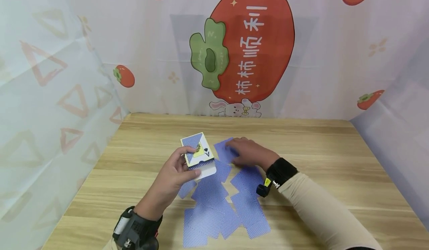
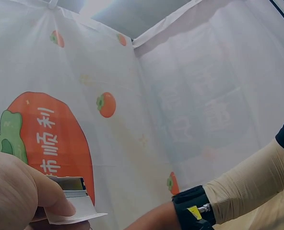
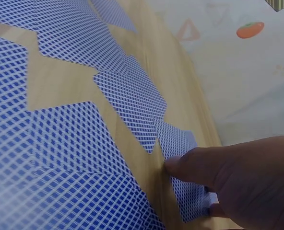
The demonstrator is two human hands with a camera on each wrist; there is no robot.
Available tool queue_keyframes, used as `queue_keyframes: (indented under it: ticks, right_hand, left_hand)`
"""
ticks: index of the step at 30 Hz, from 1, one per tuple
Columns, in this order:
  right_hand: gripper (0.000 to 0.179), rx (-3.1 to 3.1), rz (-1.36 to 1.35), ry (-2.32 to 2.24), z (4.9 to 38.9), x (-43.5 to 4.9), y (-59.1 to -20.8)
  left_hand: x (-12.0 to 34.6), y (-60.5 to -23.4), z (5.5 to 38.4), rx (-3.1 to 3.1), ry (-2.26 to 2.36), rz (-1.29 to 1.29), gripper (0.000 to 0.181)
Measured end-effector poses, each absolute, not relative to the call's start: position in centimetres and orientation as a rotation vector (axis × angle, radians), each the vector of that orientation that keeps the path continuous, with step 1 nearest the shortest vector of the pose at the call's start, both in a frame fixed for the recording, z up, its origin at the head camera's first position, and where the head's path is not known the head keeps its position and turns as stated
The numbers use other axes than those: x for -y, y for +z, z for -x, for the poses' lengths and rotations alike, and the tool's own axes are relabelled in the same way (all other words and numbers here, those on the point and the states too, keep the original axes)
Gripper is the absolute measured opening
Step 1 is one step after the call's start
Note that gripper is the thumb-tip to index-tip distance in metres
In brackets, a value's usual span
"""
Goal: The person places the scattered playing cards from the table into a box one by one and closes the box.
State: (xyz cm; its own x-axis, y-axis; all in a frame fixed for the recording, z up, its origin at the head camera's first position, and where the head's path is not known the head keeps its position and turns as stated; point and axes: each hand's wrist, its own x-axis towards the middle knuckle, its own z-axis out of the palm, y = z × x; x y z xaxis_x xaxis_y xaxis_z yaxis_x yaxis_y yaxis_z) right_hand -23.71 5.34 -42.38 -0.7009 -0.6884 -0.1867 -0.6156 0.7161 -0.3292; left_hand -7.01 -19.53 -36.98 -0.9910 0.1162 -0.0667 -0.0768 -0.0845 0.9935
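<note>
My left hand (image 1: 174,173) grips a playing card box (image 1: 197,151) with an ace of spades design, raised over the table. In the left wrist view the box's white flap (image 2: 72,211) hangs open under the thumb. At the far end of the spread cards, my right hand (image 1: 251,152) pinches a blue-backed playing card (image 1: 222,151) on or just above the tabletop. In the right wrist view the thumb lies at one side of that card (image 3: 185,191) and the other fingers are at its opposite side, partly hidden.
Several face-down blue-patterned playing cards (image 1: 209,201) overlap in the middle of the wooden table (image 1: 318,149). Another line of cards (image 1: 248,205) lies to their right. A printed curtain (image 1: 318,67) stands behind the table, with more curtain at both sides.
</note>
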Motion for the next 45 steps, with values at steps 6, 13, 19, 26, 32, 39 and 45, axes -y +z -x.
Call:
queue_keyframes:
  ticks: [6, 13, 19, 26, 32, 39, 45]
  right_hand:
    - [0.058, -2.664, 0.86, -0.32, 24.6, -5.0, -42.3]
    - [0.064, -2.633, 0.766, -0.327, 25.2, -5.4, -42.1]
    - [0.07, -2.571, 0.682, -0.353, 25.4, -6.3, -41.9]
    - [0.073, -2.514, 0.638, -0.447, 25.1, -7.6, -41.9]
    - [0.07, -2.465, 0.687, -0.611, 24.1, -8.2, -42.3]
    - [0.071, -2.468, 0.623, -0.71, 22.9, -8.3, -42.8]
    - [0.064, -2.503, 0.635, -0.816, 21.6, -8.5, -42.8]
  left_hand:
    - [19.5, -37.1, 6.9, -2.036, 2.219, -0.048, 0.062]
    - [19.4, -37.1, 6.9, -2.036, 2.214, -0.022, 0.062]
    - [19.4, -37.2, 6.9, -2.022, 2.216, -0.031, 0.062]
    - [19.5, -37.3, 6.9, -2.029, 2.216, -0.065, 0.062]
    - [19.6, -37.3, 7.1, -2.03, 2.218, -0.073, 0.062]
    - [19.6, -37.2, 7.2, -2.036, 2.213, -0.082, 0.061]
    - [19.6, -37.3, 7.2, -2.014, 2.219, -0.08, 0.062]
